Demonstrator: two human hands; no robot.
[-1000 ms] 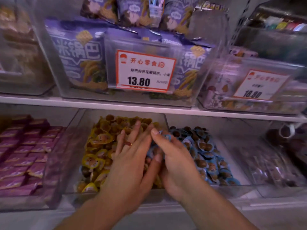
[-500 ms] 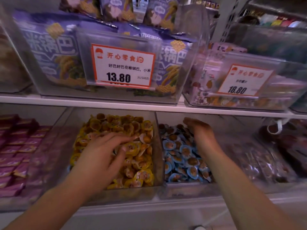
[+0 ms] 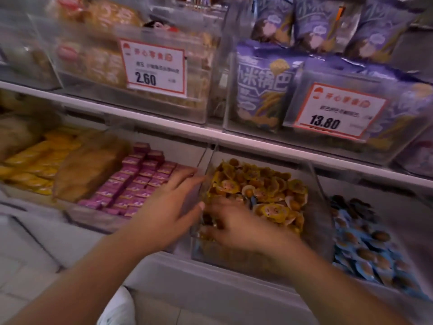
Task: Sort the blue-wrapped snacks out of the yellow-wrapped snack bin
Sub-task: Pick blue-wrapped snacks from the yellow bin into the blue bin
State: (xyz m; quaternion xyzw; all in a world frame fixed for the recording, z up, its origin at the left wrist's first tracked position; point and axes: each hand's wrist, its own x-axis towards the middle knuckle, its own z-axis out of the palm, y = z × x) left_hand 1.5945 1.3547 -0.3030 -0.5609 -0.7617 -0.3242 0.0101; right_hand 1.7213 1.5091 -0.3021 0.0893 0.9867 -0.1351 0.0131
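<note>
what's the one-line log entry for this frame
left hand: open, at yellow snack bin's left wall | right hand: in bin on yellow-wrapped snacks, grip blurred | blue-wrapped snacks: bin to the right

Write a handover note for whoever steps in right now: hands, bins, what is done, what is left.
Left hand: open, against the yellow bin's left wall, holding nothing.
Right hand: inside the yellow bin over the yellow-wrapped snacks; blurred, hold unclear.
Blue-wrapped snacks fill the bin to the right.
Done: surface of the yellow bin looks nearly blue-free.
Left: a possible bluish sliver by the right fingers; dig through deeper layers.
</note>
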